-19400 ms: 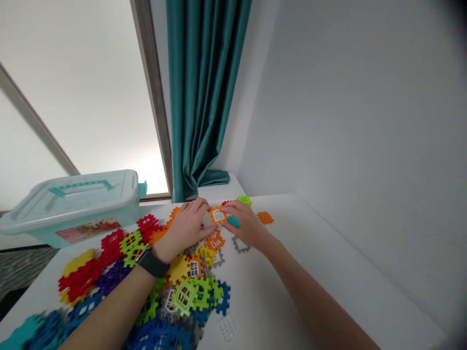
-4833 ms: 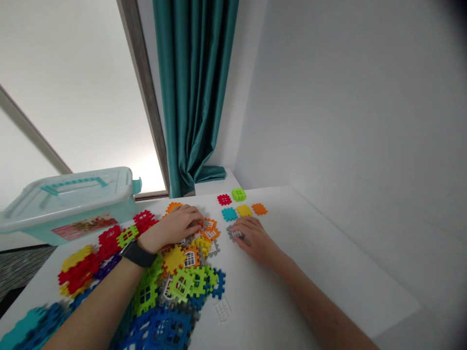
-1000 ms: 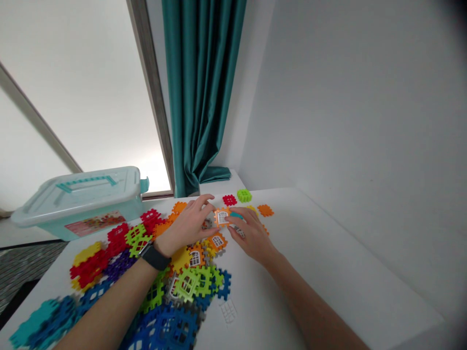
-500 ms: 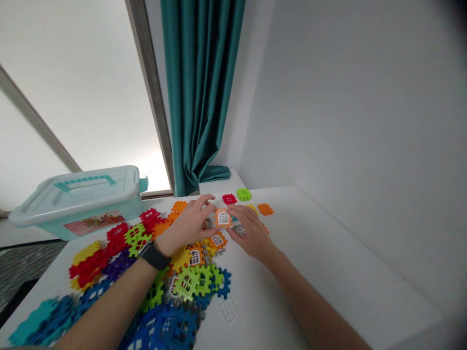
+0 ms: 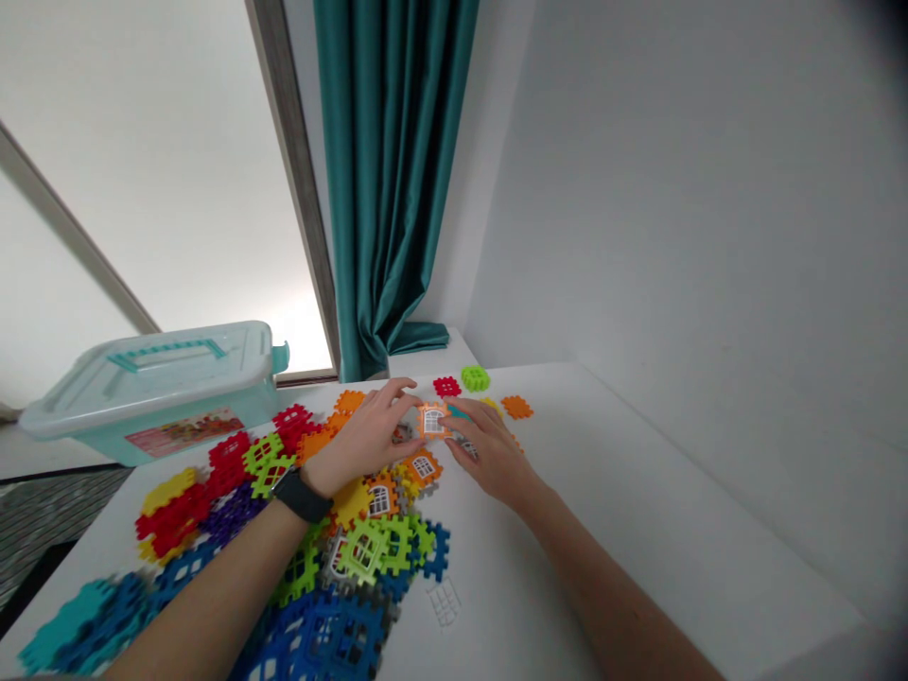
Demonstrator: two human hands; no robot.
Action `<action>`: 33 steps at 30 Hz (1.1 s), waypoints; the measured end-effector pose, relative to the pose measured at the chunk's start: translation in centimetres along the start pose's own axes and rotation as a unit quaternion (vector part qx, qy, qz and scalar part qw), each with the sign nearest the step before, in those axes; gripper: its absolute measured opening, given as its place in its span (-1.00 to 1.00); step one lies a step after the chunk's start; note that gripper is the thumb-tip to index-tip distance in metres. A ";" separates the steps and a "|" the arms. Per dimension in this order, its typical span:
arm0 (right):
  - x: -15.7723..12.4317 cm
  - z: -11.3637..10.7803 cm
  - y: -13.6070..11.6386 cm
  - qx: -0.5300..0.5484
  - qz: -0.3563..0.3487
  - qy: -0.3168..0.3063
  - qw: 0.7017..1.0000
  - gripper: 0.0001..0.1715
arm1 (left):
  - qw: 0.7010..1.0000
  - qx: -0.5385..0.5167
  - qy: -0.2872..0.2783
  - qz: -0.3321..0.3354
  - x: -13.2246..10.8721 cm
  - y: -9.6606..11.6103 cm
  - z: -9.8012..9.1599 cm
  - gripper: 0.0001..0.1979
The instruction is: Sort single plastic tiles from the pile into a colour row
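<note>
Both of my hands hold a small orange tile with a white window insert (image 5: 432, 421) just above the white table (image 5: 638, 530). My left hand (image 5: 365, 440), with a black watch at the wrist, pinches its left edge. My right hand (image 5: 489, 454) pinches its right edge from the other side. Under my left hand lies a big heap of colourful interlocking tiles (image 5: 305, 530). Beyond my fingers lie a red tile (image 5: 446, 386), a green tile (image 5: 475, 378) and an orange tile (image 5: 517, 408). A teal tile (image 5: 458, 412) shows partly behind my right fingers.
A pale teal lidded storage box (image 5: 152, 388) stands at the back left. A teal curtain (image 5: 390, 180) hangs in the corner beside a window. A white wall runs along the right. A loose white window insert (image 5: 445, 602) lies near the heap's front.
In the last second my hands barely moved, still pinching the orange window tile. A few seconds ago both hands lay flat on the table among the tiles.
</note>
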State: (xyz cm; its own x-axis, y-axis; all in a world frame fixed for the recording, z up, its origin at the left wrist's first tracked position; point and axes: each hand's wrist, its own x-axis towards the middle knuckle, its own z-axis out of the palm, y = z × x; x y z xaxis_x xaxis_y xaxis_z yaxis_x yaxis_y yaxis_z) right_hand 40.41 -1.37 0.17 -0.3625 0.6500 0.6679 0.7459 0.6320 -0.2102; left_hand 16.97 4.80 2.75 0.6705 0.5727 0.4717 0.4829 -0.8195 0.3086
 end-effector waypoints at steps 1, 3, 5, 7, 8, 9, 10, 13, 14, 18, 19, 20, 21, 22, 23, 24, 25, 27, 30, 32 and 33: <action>0.0 0.0 0.1 -0.003 -0.003 -0.001 1.000 -0.65 | 1.000 -0.008 0.000 -0.003 0.0 -0.1 0.0 -0.59; 0.1 -0.1 0.2 -0.005 -0.009 0.002 1.000 -0.66 | 1.000 -0.028 0.000 -0.008 0.0 -0.1 0.0 -0.60; 0.1 -0.2 0.2 0.001 -0.014 0.008 1.000 -0.66 | 0.998 -0.054 0.001 -0.014 0.1 0.0 0.0 -0.63; 0.1 -0.2 0.1 0.014 -0.016 0.012 1.000 -0.66 | 0.996 -0.087 0.005 -0.022 0.1 0.2 0.0 -0.66; 0.1 -0.1 0.0 0.021 -0.013 0.014 1.000 -0.65 | 0.994 -0.104 0.006 -0.029 0.2 0.3 0.0 -0.68; 0.1 -0.1 -0.1 0.027 -0.009 0.017 0.999 -0.65 | 0.992 -0.121 0.004 -0.037 0.2 0.4 0.0 -0.70; 0.1 -0.1 -0.2 0.033 -0.003 0.021 0.999 -0.65 | 0.989 -0.140 -0.002 -0.046 0.3 0.5 0.0 -0.72; 0.1 0.1 -0.4 0.053 0.021 0.039 0.998 -0.69 | 0.978 -0.196 -0.045 -0.061 0.4 0.5 0.1 -0.74; 0.1 0.2 -0.5 0.062 0.032 0.043 0.997 -0.71 | 0.973 -0.212 -0.063 -0.058 0.4 0.4 0.1 -0.73; 0.3 0.6 -0.8 0.135 0.114 0.042 0.983 -0.76 | 0.959 -0.258 -0.105 -0.046 0.6 0.2 0.1 -0.69; 0.4 0.7 -0.8 0.164 0.146 0.037 0.975 -0.77 | 0.956 -0.269 -0.106 -0.051 0.6 0.2 0.0 -0.69; 0.5 0.8 -0.9 0.194 0.180 0.029 0.964 -0.77 | 0.952 -0.279 -0.108 -0.058 0.6 0.2 0.0 -0.68; 0.6 0.8 -1.0 0.227 0.215 0.022 0.950 -0.76 | 0.948 -0.290 -0.110 -0.066 0.7 0.2 -0.1 -0.68; 0.7 0.7 -1.0 0.262 0.248 0.015 0.933 -0.76 | 0.945 -0.299 -0.112 -0.075 0.7 0.3 -0.1 -0.68; 0.9 0.7 -1.1 0.297 0.278 0.009 0.914 -0.74 | 0.941 -0.308 -0.115 -0.086 0.7 0.4 -0.2 -0.67; 1.0 0.6 -1.1 0.331 0.302 0.006 0.894 -0.73 | 0.937 -0.315 -0.117 -0.099 0.8 0.5 -0.3 -0.66; 1.1 0.5 -1.1 0.362 0.322 0.007 0.875 -0.71 | 0.933 -0.320 -0.117 -0.113 0.8 0.6 -0.4 -0.65; 1.2 0.4 -1.1 0.410 0.354 0.016 0.840 -0.66 | 0.927 -0.330 -0.112 -0.137 0.8 0.8 -0.5 -0.63; 1.3 0.3 -1.1 0.454 0.385 0.033 0.803 -0.58 | 0.923 -0.343 -0.088 -0.151 0.9 0.9 -0.5 -0.64; 1.2 0.4 -1.1 0.479 0.392 0.034 0.785 -0.55 | 0.921 -0.347 -0.073 -0.158 0.9 0.9 -0.5 -0.66; 1.2 0.4 -1.1 0.490 0.393 0.033 0.777 -0.54 | 0.921 -0.348 -0.069 -0.161 0.9 0.9 -0.4 -0.67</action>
State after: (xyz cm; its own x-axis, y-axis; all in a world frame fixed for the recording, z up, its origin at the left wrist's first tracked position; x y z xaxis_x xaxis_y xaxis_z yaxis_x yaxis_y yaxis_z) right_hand 38.92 -1.16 0.95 0.0429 0.9953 0.0867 -0.0739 0.0897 -0.9932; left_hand 17.79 4.58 3.83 0.6438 0.7462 0.1695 0.2224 -0.3945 0.8916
